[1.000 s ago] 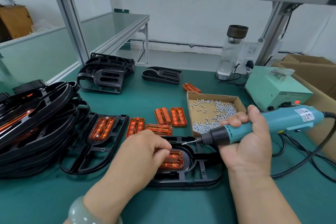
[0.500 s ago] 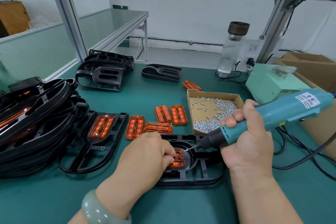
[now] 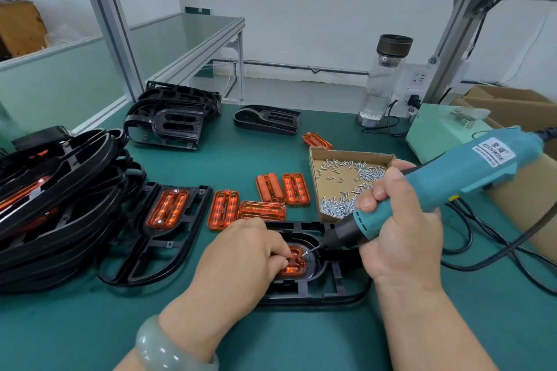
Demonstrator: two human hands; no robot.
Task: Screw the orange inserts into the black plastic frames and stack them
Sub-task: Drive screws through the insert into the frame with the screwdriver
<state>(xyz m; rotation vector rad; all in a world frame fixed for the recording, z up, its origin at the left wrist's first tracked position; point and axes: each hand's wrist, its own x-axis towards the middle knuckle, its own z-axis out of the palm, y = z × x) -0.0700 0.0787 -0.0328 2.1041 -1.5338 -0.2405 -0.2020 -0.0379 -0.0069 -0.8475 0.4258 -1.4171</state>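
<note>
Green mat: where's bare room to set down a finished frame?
Bare mat lies along the near edge, left of the left hand and in front of the frame stack; also between the far frames and loose inserts. Crowded around the screw box and working frame.

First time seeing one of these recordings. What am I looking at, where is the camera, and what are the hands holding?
No robot here: a person works bare-handed, and the single camera sits on their head, looking down. The left hand steadies an orange insert seated in a black frame on the green table. The right hand grips an electric screwdriver, its tip at the insert. Nearby lie loose inserts, a box of screws, one finished frame, and a stack of frames at left.
</note>
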